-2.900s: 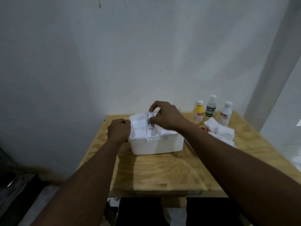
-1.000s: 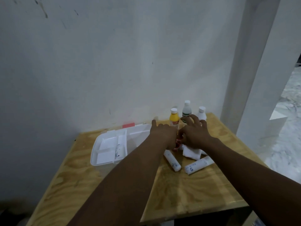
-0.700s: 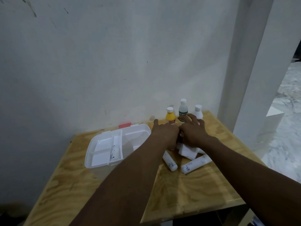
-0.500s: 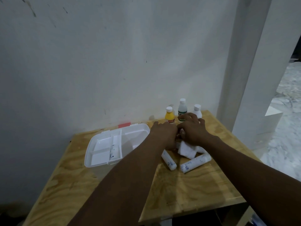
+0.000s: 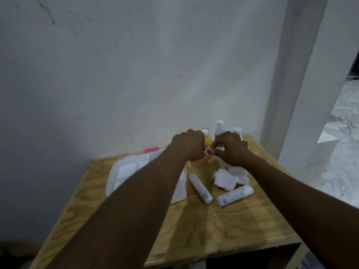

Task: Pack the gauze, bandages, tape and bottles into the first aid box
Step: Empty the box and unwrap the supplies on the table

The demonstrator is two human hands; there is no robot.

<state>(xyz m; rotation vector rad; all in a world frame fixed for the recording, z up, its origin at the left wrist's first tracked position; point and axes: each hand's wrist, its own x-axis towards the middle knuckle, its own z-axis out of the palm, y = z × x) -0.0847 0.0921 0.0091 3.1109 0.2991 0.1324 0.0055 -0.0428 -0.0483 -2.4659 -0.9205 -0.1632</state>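
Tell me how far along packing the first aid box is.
Done: the box stands open on the table; what it holds is partly hidden by the left arm. In hand: the left hand and right hand pinch a small pinkish item, possibly the tape, between them. Left: two bandage rolls, the gauze pile and three bottles, all on the table outside the box.
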